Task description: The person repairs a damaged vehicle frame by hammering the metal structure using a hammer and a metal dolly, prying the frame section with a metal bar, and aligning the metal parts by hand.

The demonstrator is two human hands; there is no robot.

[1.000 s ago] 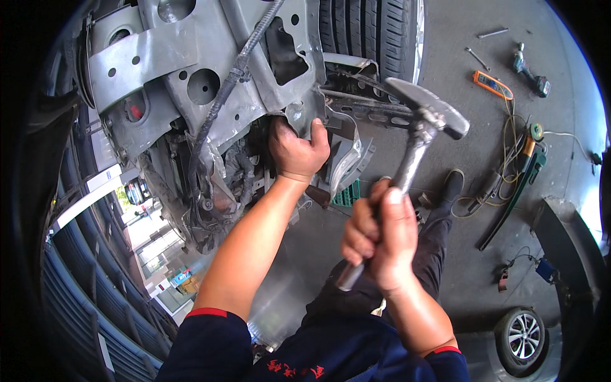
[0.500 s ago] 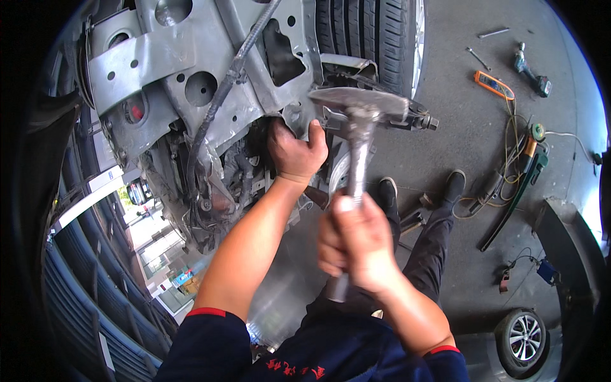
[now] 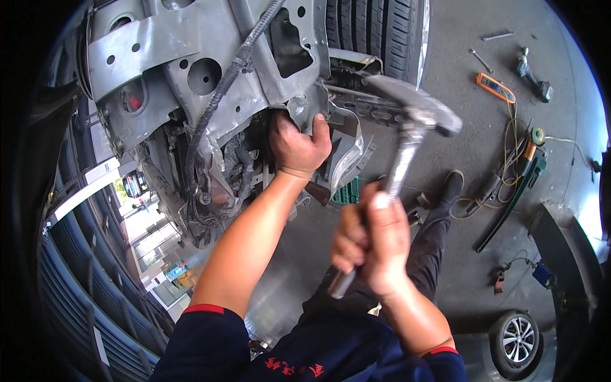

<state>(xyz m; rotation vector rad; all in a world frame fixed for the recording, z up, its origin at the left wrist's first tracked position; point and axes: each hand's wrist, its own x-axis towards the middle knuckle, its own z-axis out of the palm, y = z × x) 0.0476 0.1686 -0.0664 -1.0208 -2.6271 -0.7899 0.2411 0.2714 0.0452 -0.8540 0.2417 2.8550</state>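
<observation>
A metal hammer (image 3: 401,156) with a wide, flattened head is held up by my right hand (image 3: 375,245), whose fingers wrap round its handle. The head hangs to the right of the bent grey sheet metal of a car's front structure (image 3: 254,86), apart from it. My left hand (image 3: 298,145) reaches under the lower edge of this metal. Its thumb points up against the panel, while its fingers go into a dark gap and are hidden. Crumpled metal flanges (image 3: 347,156) stick out just right of the left hand.
A tyre (image 3: 375,35) stands beyond the metal. Right on the floor lie an orange device (image 3: 495,88), a cordless power tool (image 3: 533,75), wrenches (image 3: 482,60), cables and a long green bar tool (image 3: 512,200). A loose wheel (image 3: 517,344) lies lower right. A green grid piece (image 3: 347,191) shows behind the hammer.
My right hand has swung the hammer to the right, away from the metal, its head now tilted. My left hand keeps its place at the panel edge.
</observation>
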